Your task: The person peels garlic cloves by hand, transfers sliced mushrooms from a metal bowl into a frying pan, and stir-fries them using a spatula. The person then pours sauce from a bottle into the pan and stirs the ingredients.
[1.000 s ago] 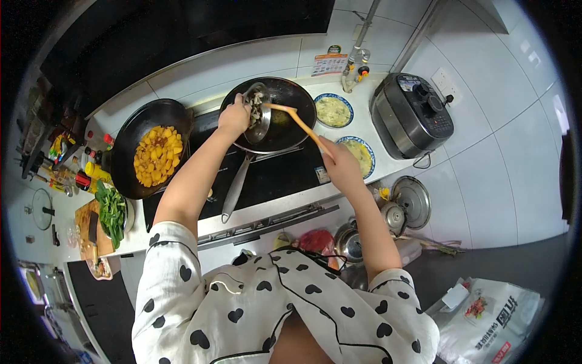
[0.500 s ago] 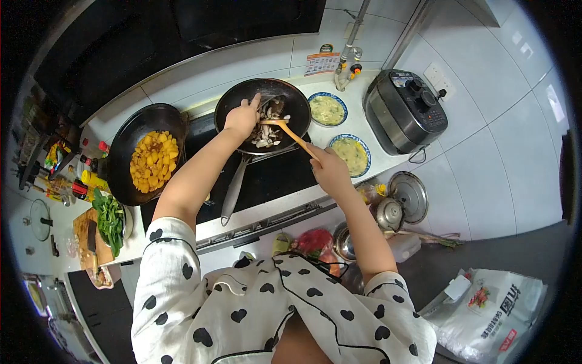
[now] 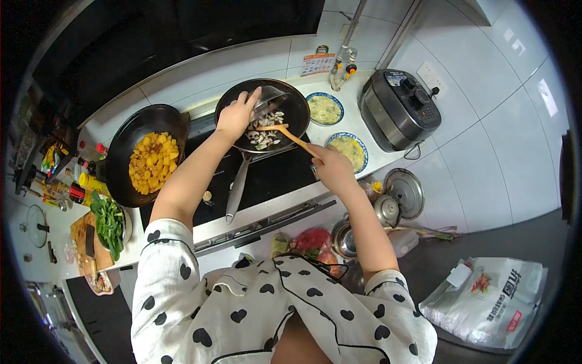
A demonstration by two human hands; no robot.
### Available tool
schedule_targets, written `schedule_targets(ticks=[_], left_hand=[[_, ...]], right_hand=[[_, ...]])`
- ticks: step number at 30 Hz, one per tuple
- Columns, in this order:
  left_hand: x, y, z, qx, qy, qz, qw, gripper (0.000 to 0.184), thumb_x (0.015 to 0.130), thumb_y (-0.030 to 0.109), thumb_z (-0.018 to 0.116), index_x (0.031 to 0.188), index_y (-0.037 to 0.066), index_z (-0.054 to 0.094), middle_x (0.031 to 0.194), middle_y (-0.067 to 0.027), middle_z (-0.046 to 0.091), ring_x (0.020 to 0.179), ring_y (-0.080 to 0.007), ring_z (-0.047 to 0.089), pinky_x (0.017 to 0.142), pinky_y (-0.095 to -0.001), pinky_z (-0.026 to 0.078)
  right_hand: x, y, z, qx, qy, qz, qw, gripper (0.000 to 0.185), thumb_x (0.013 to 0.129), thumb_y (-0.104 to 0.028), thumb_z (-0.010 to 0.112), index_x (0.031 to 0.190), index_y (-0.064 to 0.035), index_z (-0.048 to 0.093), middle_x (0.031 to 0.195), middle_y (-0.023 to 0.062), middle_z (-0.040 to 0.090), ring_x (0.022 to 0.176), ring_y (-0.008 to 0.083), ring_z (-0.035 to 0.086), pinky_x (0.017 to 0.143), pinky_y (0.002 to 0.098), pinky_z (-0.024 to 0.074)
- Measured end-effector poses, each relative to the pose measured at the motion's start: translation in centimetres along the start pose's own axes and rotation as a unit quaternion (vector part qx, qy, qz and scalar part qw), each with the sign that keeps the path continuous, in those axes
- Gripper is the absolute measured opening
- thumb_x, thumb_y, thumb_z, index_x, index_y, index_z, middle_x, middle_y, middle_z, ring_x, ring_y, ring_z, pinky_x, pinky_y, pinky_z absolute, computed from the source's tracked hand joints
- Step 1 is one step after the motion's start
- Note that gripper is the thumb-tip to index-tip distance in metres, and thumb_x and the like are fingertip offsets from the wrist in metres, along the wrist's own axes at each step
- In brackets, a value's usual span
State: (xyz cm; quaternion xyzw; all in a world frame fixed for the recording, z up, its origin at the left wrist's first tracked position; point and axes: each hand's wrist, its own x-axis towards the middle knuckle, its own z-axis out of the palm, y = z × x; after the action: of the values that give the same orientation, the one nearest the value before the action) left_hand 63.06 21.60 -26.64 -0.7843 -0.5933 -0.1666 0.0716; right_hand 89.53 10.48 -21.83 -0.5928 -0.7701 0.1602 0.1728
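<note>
Head view: grasped in the left hand, apparently by the rim, a smooth grey bowl, tipped steeply over the near-black frying pan, presumably to keep its mouth toward the cooking surface; thumb hidden, exact grip impossible to make out. Clasped by its shaft in the right hand, a wooden spatula, reaching in from the right with its blade beside the bowl, probably so as to meet the food without crossing the other wrist. In the pan, gathered toward the near side, sliced mushrooms: pale cream with dark brown edges, irregular, loosely scattered rather than heaped. Projecting toward the body, untouched by either hand, the pan's grey handle, likely turned so for easy reach. To the left, a wok with glossy golden chunks, perhaps set aside to leave room for two-handed work. Just right of the pan, two blue-rimmed plates of pale yellow-green food; beyond, an electric pressure cooker, apparently kept clear of the cooktop.
</note>
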Motion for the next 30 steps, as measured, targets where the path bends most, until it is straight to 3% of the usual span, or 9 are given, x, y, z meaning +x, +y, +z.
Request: schedule_targets(ticks=[8,11,18,26,28,30], left_hand=[[-1.7,-0.8,0.0,-0.109,-0.014,-0.124,0.986,0.060,0.085,0.016,0.050,0.140,0.021,0.025,0.126,-0.0154,0.045,0.097,-0.0351,0.057,0.081,-0.0431,0.048],[-1.9,-1.0,-0.5,-0.142,-0.032,-0.170,0.975,0.058,0.086,0.018,0.047,0.140,0.019,0.027,0.125,-0.0166,0.045,0.097,-0.0366,0.057,0.082,-0.0439,0.048],[-2.9,-3.4,-0.3,-0.202,0.053,-0.242,0.948,0.057,0.085,0.018,0.043,0.139,0.016,0.027,0.124,-0.0194,0.046,0.097,-0.0398,0.056,0.083,-0.0460,0.046],[-3.1,-5.7,2.7,-0.251,0.078,-0.309,0.914,0.058,0.085,0.021,0.043,0.140,0.011,0.027,0.120,-0.0253,0.046,0.104,-0.0410,0.052,0.089,-0.0457,0.043],[-3.4,-6.0,2.7,-0.258,0.078,-0.312,0.911,0.058,0.085,0.021,0.043,0.140,0.010,0.027,0.119,-0.0261,0.046,0.104,-0.0415,0.051,0.089,-0.0456,0.042],[-3.7,-6.0,1.7,-0.263,0.079,-0.317,0.908,0.058,0.085,0.021,0.043,0.139,0.008,0.027,0.118,-0.0268,0.046,0.104,-0.0420,0.051,0.089,-0.0455,0.042]], right_hand=[[0.5,-1.8,0.8,-0.051,-0.018,-0.016,0.998,0.031,0.080,-0.014,0.056,0.111,-0.0175,0.060,0.090,0.0150,0.060,0.083,0.0340,0.060,0.074,0.0425,0.0476],[1.7,-2.5,3.6,-0.102,0.003,-0.007,0.995,0.023,0.080,-0.009,0.052,0.101,-0.0126,0.061,0.083,0.0156,0.060,0.078,0.0324,0.062,0.066,0.0427,0.0493],[4.7,-1.0,5.4,-0.090,0.103,-0.045,0.990,0.026,0.081,-0.011,0.055,0.106,-0.0134,0.062,0.081,0.0149,0.060,0.069,0.0330,0.063,0.061,0.0424,0.0503],[6.1,-1.3,7.2,-0.104,0.003,-0.030,0.994,0.032,0.081,-0.014,0.056,0.112,-0.0152,0.060,0.086,0.0159,0.063,0.081,0.0332,0.062,0.069,0.0425,0.0503],[4.8,-1.3,4.7,-0.108,0.012,-0.030,0.994,0.032,0.078,-0.012,0.056,0.110,-0.0174,0.063,0.088,0.0144,0.064,0.082,0.0314,0.062,0.070,0.0428,0.0502],[3.8,-1.4,2.6,-0.115,0.035,-0.060,0.991,0.026,0.078,-0.009,0.054,0.099,-0.0154,0.066,0.078,0.0145,0.063,0.072,0.0318,0.063,0.063,0.0428,0.0505]])
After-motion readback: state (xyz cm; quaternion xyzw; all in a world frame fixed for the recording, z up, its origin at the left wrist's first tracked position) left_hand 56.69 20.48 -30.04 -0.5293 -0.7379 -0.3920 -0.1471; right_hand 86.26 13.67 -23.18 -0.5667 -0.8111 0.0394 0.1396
